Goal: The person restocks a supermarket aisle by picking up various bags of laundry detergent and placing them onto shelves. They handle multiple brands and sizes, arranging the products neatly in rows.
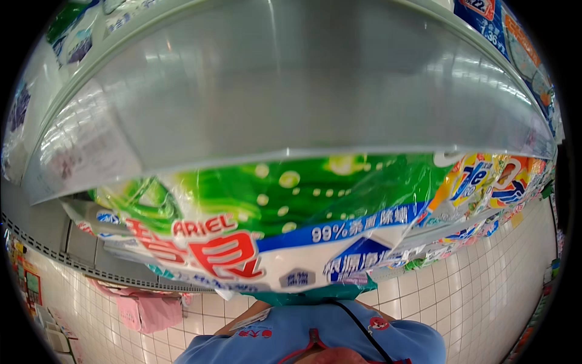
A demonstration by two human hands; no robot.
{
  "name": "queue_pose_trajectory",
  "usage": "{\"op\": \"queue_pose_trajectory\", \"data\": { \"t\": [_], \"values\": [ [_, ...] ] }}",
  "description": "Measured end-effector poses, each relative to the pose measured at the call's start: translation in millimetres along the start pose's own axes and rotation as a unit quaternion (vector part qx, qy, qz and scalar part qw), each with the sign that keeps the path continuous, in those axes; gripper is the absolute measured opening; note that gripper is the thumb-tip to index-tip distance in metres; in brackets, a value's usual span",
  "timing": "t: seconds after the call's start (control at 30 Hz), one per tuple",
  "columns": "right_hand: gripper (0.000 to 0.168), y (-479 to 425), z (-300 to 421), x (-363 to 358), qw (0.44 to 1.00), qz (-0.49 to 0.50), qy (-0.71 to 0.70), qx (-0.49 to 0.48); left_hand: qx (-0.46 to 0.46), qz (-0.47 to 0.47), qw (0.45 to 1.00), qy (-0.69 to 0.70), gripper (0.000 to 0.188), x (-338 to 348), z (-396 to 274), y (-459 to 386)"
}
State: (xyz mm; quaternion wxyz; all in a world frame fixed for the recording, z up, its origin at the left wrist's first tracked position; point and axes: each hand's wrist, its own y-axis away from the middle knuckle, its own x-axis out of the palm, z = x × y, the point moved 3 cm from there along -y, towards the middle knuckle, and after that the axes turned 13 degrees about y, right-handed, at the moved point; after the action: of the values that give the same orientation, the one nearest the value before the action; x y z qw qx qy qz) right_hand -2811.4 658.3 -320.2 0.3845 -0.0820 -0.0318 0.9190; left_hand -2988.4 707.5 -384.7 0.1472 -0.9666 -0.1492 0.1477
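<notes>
Neither of my hands shows; both forearms run up from the sleeves of a blue shirt and disappear behind packages. A large Ariel laundry detergent bag [291, 204], green, white and blue with red lettering, lies before my chest, just below the front edge of a grey shelf panel [282, 82]. Part of a teal package [313, 295] shows under the bag, close to my body. Whether my hands touch either one is hidden.
Orange and yellow detergent bags [473, 182] stand to the right. More packages lie above the panel at both upper corners. A perforated grey shelf edge [113, 280] curves along the lower left, near a pink cloth [150, 314] over the tiled floor [409, 314].
</notes>
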Motion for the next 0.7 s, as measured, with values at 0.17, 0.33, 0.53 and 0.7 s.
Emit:
{"op": "queue_pose_trajectory", "data": {
  "t": [0.17,0.33,0.53,0.7],
  "values": [
    [0.033,-13.5,-8.8,4.8,0.999,0.001,0.022,-0.024,0.027,-0.003,0.999,-0.029,0.034,1.3,8.8,-7.7],
    [0.034,-38.3,-13.4,11.1,0.999,-0.011,0.007,-0.038,0.038,0.01,0.999,0.02,0.034,20.8,14.7,-43.3],
    [0.034,-42.0,10.2,16.8,0.998,0.018,-0.041,-0.041,0.047,0.025,0.997,0.063,0.035,25.8,-2.8,-65.7],
    [0.034,-33.5,44.0,-11.8,0.996,0.064,-0.033,-0.053,0.098,0.098,0.988,0.068,0.035,0.9,2.0,-47.6]
  ]
}}
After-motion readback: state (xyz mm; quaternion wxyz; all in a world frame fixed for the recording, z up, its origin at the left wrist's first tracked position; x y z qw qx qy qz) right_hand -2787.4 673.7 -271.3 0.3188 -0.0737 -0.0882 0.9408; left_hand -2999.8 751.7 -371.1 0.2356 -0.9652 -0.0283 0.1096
